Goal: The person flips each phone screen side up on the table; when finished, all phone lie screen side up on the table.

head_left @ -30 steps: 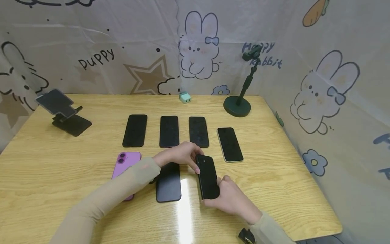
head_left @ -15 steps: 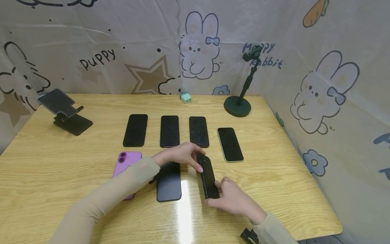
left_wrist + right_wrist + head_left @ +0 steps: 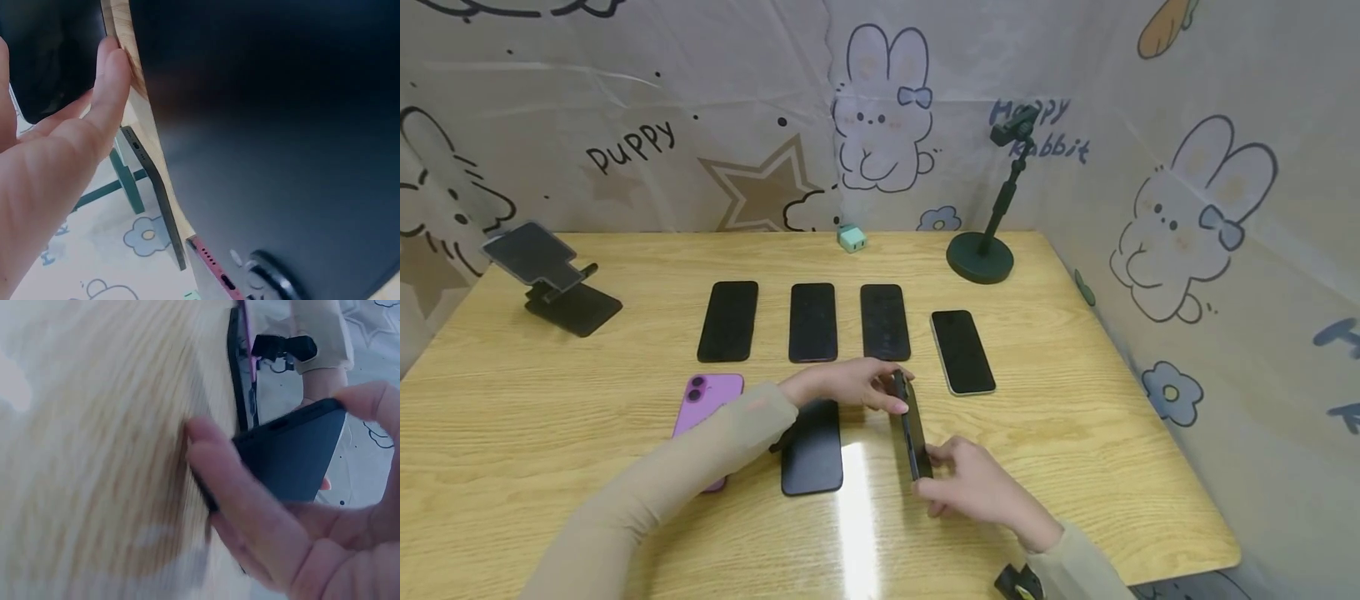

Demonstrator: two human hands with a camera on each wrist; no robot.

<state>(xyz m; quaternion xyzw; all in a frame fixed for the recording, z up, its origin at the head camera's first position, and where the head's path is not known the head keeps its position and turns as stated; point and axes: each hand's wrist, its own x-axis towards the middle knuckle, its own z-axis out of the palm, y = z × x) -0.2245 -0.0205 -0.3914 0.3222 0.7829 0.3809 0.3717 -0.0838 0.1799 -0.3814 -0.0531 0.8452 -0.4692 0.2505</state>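
My left hand (image 3: 853,383) grips the far end of a black smartphone (image 3: 916,437). My right hand (image 3: 973,483) holds its near end. In the head view the phone stands tilted up on its long edge, its narrow side showing. The right wrist view shows the phone (image 3: 294,456) pinched between thumb and fingers, just over the table. Beneath my left wrist lies a dark smartphone (image 3: 812,458), partly hidden, which looms large in the left wrist view. A purple smartphone (image 3: 706,404) lies camera side up, partly covered by my left sleeve.
Behind the hands lie three black smartphones, left (image 3: 728,321), middle (image 3: 813,322) and right (image 3: 885,322), with a pale-edged one (image 3: 963,352) beside them. A folding phone stand (image 3: 561,283) is at left, a mint charger (image 3: 852,239) at the back, a dark green stand (image 3: 981,257) at right.
Both hands have turned the black smartphone from nearly flat, its back showing, up onto its long edge. My right hand has shifted slightly right; the other phones stay put.
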